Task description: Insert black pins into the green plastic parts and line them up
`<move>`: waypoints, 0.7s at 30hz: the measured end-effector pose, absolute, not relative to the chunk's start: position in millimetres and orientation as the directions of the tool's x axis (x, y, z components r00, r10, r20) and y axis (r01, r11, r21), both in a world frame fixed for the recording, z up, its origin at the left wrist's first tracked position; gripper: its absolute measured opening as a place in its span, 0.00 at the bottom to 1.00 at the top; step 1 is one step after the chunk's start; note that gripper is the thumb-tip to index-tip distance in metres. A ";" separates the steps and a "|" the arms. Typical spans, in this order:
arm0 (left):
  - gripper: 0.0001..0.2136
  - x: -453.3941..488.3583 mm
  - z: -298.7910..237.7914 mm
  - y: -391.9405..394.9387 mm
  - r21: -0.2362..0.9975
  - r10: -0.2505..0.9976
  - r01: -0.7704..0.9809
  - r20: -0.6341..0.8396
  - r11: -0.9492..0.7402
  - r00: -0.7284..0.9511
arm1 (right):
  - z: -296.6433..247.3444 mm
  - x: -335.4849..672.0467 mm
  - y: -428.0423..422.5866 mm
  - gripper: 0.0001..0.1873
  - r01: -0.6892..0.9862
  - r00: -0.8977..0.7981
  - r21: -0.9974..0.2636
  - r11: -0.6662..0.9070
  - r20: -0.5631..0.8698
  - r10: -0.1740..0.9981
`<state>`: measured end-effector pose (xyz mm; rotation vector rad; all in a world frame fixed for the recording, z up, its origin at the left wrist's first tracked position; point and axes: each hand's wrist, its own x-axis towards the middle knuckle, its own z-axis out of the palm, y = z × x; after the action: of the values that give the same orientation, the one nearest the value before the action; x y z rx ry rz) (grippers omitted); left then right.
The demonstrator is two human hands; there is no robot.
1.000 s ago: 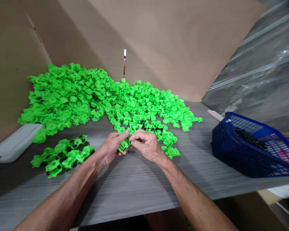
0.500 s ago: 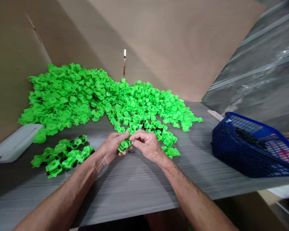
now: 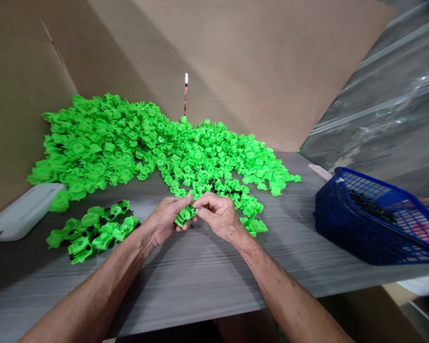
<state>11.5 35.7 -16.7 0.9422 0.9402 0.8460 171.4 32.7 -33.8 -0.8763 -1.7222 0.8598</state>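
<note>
My left hand point(image 3: 166, 217) and my right hand point(image 3: 219, 214) meet over the grey table point(image 3: 200, 276), both pinched on one small green plastic part point(image 3: 184, 216) held between their fingertips. A big heap of the same green parts point(image 3: 146, 147) spreads across the back of the table, just beyond my hands. To the left lies a small group of green parts fitted with black pieces point(image 3: 93, 231).
A blue mesh basket point(image 3: 375, 219) holding small black pieces stands at the right. A white flat box point(image 3: 21, 216) lies at the far left edge. Cardboard walls point(image 3: 236, 62) close the back and left. A thin striped stick point(image 3: 185, 93) stands behind the heap.
</note>
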 end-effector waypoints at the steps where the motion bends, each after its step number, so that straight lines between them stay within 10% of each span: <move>1: 0.21 11.4 -17.1 35.9 0.920 0.894 -0.175 -0.272 0.350 0.357 | -33.3 171.4 32.5 0.04 0.169 -0.259 -0.854 0.493 0.444 0.858; 21: 0.22 14.9 -16.0 34.6 0.961 0.949 -0.104 -0.229 0.256 0.216 | -32.4 169.8 32.2 0.03 0.171 -0.246 -0.863 0.475 0.429 0.869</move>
<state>14.9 34.6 -16.0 1.0251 1.0737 0.9430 169.8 32.2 -32.4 -0.8955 -1.7112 0.8637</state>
